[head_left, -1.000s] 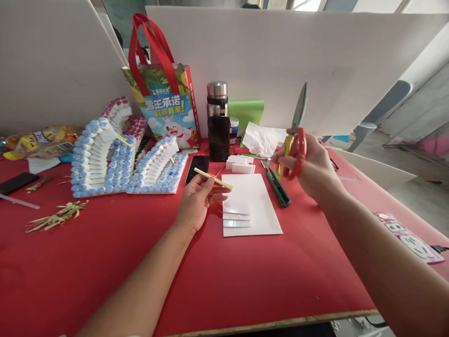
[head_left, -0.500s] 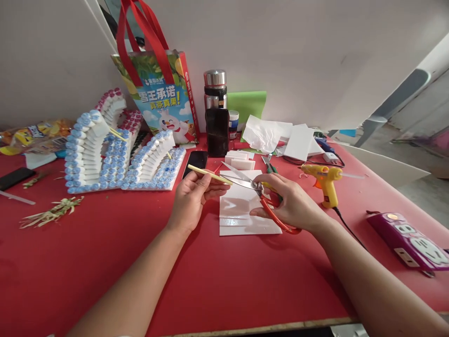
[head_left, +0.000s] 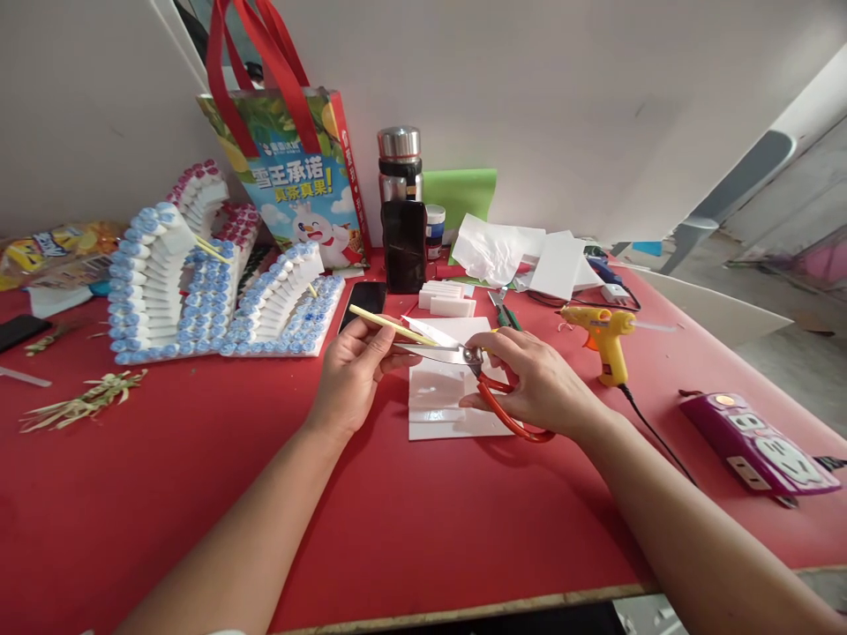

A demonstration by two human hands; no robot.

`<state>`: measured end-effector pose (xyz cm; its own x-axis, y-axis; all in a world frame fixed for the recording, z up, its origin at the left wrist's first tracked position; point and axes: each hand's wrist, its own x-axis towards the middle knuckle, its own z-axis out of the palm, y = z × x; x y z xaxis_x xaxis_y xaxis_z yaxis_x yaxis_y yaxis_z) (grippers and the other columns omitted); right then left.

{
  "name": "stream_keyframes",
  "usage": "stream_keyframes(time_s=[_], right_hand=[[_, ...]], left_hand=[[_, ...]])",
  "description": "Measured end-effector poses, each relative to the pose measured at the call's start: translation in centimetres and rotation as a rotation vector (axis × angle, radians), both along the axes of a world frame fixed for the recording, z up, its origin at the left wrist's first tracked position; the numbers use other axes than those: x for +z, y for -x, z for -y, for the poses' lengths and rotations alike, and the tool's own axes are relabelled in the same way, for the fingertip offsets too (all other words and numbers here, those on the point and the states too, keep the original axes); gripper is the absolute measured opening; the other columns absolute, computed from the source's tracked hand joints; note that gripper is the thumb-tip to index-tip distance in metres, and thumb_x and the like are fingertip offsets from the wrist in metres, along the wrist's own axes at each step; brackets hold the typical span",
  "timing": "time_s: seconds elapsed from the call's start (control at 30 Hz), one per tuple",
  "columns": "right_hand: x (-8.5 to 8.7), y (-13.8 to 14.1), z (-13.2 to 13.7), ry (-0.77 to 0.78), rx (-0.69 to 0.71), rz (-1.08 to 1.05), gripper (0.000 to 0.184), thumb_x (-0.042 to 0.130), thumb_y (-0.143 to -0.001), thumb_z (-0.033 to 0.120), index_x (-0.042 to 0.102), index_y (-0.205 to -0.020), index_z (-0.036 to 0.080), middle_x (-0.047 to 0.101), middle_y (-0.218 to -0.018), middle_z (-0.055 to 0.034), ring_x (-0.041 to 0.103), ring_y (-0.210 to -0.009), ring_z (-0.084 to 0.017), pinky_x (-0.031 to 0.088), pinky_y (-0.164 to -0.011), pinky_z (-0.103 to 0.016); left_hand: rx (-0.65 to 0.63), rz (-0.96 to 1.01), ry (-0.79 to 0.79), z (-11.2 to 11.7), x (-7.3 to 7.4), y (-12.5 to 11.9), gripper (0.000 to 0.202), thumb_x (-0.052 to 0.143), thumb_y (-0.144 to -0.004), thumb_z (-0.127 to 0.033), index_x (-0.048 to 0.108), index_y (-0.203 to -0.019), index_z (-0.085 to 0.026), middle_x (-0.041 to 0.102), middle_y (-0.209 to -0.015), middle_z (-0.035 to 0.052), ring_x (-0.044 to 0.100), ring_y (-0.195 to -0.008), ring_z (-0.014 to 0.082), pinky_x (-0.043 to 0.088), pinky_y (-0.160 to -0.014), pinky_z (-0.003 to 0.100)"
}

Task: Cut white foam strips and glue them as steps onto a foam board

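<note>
My left hand (head_left: 354, 375) pinches a thin pale yellow stick (head_left: 390, 324) that points up and left to right above the red table. My right hand (head_left: 533, 384) grips red-handled scissors (head_left: 476, 370), whose open blades straddle the right end of the stick. Below both lies a white foam sheet (head_left: 450, 392) with smaller cut pieces on it.
A white and blue stepped model (head_left: 198, 291) stands at the left, a printed bag (head_left: 297, 176) and a steel flask (head_left: 399, 168) behind. A yellow glue gun (head_left: 605, 339) and a purple power strip (head_left: 760, 445) lie at the right. A phone (head_left: 363, 304) and white blocks (head_left: 450, 300) sit nearby.
My right hand came down from mid-air with the scissors and brought the open blades to the stick's end. The left hand kept hold of the stick.
</note>
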<state>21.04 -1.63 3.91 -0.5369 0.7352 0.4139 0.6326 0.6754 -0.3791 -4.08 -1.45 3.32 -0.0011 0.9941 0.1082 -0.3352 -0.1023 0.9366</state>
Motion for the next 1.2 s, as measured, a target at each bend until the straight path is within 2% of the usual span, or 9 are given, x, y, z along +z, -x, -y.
stream_keyframes(time_s=[0.27,0.6,1.2], right_hand=[[-0.24,-0.11,-0.02,0.045,-0.017,-0.019,0.043,0.075,-0.085,0.05,0.06,-0.116,0.025,0.066,-0.094,-0.0059,0.061,-0.077,-0.02,0.048,-0.07,-0.032],[0.07,0.04,0.15,0.038,-0.035,-0.014,0.04,0.076,-0.085,0.05,0.063,-0.111,0.023,0.062,-0.09,-0.0045,0.058,-0.075,-0.018,0.045,-0.069,-0.031],[-0.27,-0.08,0.12,-0.003,-0.054,-0.018,0.041,0.076,-0.084,0.052,0.065,-0.11,0.022,0.061,-0.088,-0.0042,0.056,-0.072,-0.017,0.043,-0.064,-0.029]], left_hand=[[-0.016,-0.009,-0.021,-0.08,0.05,0.14,0.021,0.077,-0.087,-0.036,0.069,-0.098,-0.019,0.075,-0.101,0.0054,0.075,-0.092,0.0212,0.064,-0.079,0.034],[-0.009,-0.053,-0.051,-0.1,0.13,0.29,0.017,0.074,-0.089,-0.034,0.07,-0.097,-0.02,0.075,-0.098,0.0046,0.074,-0.094,0.0211,0.063,-0.078,0.031],[-0.017,-0.029,-0.059,-0.28,-0.16,0.26,0.019,0.076,-0.087,-0.033,0.07,-0.097,-0.019,0.075,-0.098,0.004,0.075,-0.096,0.0213,0.065,-0.08,0.034]])
